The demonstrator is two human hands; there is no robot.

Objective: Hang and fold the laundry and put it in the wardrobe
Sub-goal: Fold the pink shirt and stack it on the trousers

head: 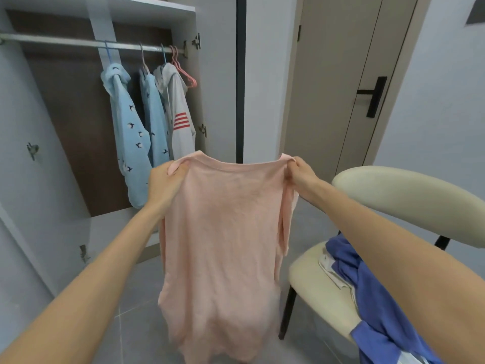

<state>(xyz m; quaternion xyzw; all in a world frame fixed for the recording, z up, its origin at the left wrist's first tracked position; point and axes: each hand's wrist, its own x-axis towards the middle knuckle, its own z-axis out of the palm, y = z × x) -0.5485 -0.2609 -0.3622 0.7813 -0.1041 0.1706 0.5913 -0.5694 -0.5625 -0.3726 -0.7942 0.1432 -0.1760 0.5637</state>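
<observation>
The pink shirt [223, 232] hangs full length in the air in front of the open wardrobe [73, 127], with its hem loose above the floor. The left grip [164, 182] is clenched round one shoulder and the right grip [301, 172] pinches the other. The neckline is stretched level between them, and the wrinkled cloth falls flat. One sleeve looks folded in along the right edge.

This appears to be the spreading-out before hanging. To do it well, keep the shoulders level and pulled apart so the neck stays open. Then free only one grip to fetch a hanger, so the cloth does not slide to the floor. Feeding the hanger in one shoulder at a time and shaking out the tucked sleeve should leave it hanging straight.

On the wardrobe's rail [65, 42], three garments crowd the right end. They are a pale blue bird-print shirt [128, 137], a second blue shirt [157, 127] just beside it, and a white top with red stripes [181, 127]. Bare pink hangers [183, 69] hook on at the far right, near the white top.

The chair [406, 190] to the right holds a heap of blue clothes [367, 285] on its seat. Something white [333, 271] lies partly under the heap, so laundry remains to be dealt with.
</observation>
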